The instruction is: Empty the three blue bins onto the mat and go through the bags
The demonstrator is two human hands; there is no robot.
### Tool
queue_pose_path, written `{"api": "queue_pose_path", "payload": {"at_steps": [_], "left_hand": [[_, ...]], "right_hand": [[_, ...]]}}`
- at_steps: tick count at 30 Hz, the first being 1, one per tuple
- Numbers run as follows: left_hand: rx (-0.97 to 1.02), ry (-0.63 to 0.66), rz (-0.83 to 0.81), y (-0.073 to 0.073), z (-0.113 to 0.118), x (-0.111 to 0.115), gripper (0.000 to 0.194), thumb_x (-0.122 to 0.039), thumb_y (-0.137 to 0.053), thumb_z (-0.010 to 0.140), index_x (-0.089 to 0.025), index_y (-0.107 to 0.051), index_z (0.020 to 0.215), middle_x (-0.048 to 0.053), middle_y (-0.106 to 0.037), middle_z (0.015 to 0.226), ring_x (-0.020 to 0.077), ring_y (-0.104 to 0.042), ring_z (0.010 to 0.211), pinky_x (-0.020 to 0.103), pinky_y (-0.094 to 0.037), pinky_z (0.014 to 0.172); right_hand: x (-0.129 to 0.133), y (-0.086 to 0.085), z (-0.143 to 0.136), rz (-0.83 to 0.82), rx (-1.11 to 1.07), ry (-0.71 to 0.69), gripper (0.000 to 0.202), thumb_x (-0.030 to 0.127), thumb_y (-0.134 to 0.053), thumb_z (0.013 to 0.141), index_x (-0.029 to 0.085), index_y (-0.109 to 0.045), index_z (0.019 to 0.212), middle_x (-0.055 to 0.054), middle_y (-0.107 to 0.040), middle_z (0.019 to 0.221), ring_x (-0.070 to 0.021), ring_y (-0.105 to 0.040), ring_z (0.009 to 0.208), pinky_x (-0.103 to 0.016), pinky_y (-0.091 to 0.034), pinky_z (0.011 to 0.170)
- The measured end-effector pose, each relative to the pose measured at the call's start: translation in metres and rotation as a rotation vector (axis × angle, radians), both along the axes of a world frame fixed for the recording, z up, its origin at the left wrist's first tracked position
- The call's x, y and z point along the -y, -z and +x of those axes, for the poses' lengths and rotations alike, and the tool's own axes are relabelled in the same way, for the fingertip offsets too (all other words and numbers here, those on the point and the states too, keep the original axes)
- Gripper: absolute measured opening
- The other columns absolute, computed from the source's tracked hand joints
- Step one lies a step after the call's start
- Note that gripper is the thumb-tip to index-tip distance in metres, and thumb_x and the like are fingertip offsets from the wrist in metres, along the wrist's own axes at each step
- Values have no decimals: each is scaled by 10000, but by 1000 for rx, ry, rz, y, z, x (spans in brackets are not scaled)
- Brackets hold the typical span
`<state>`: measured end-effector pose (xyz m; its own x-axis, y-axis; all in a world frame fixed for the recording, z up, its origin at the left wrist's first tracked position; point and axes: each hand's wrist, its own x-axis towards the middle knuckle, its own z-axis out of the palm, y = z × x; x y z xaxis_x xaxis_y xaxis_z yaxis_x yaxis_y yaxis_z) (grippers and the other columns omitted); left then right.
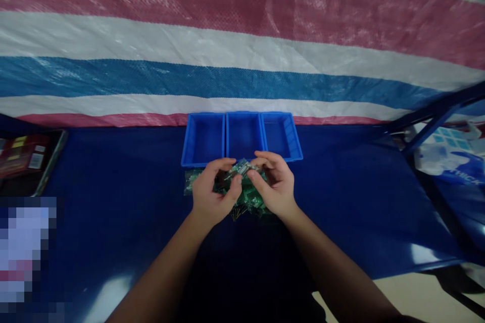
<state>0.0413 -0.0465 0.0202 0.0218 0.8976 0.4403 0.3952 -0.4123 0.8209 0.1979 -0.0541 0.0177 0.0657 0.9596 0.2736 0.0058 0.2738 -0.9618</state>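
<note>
My left hand [215, 189] and my right hand [276, 184] meet at the middle of the blue table. Between their fingertips they hold a small clear packet [243, 167] with thin pieces inside, too small to name. Both hands are closed in a pinch on it. Beneath them lies a pile of green and clear packets [252, 199], partly hidden by the hands. One clear packet [189, 181] sticks out left of my left hand. Several thin dark-gold pieces [237, 212] show at the near edge of the pile.
Three blue bins [244, 157] stand side by side just beyond my hands. A tray [51, 164] with red packages sits at the far left. Dark metal bars and a blue-and-white package [450, 161] are at the right. A striped sheet [227, 81] hangs behind the table.
</note>
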Motion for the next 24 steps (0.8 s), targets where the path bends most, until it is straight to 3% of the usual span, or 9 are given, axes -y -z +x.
{"api": "queue_pose_path", "payload": {"at_steps": [6, 11, 19, 24], "left_hand": [[-162, 23, 67, -5, 0, 1, 323, -319, -671, 821, -201, -630, 1119, 10, -702, 905, 40, -664, 770, 130, -546, 704], [-126, 48, 65, -4, 0, 1, 359, -279, -660, 833, -193, -596, 1176, -45, -616, 728, -5, -560, 594, 99, -488, 603], [-13, -18, 18, 1, 3, 2, 363, -202, -653, 843, -200, -594, 1201, -37, -664, 787, -11, -598, 654, 72, -494, 618], [135, -129, -2, 6, 3, 1, 370, -230, -672, 839, -193, -592, 1199, -9, -679, 877, 10, -636, 722, 90, -548, 657]], "right_hand": [[1, 0, 1, -32, 0, 22, 329, 279, -694, 832, 199, -609, 1140, -35, -662, 930, -64, -624, 791, -208, -563, 713], [1, 1, 2, 40, 106, 7, 146, 250, -674, 847, 194, -692, 981, -47, -685, 949, -87, -640, 852, -248, -567, 760], [2, 1, 1, -49, 103, 13, 354, 269, -681, 843, 216, -631, 1189, -37, -675, 961, -63, -625, 799, -210, -567, 738], [2, -1, -1, -3, 80, 5, 375, 250, -667, 851, 236, -603, 1220, -13, -649, 920, -53, -609, 772, -206, -563, 725]]}}
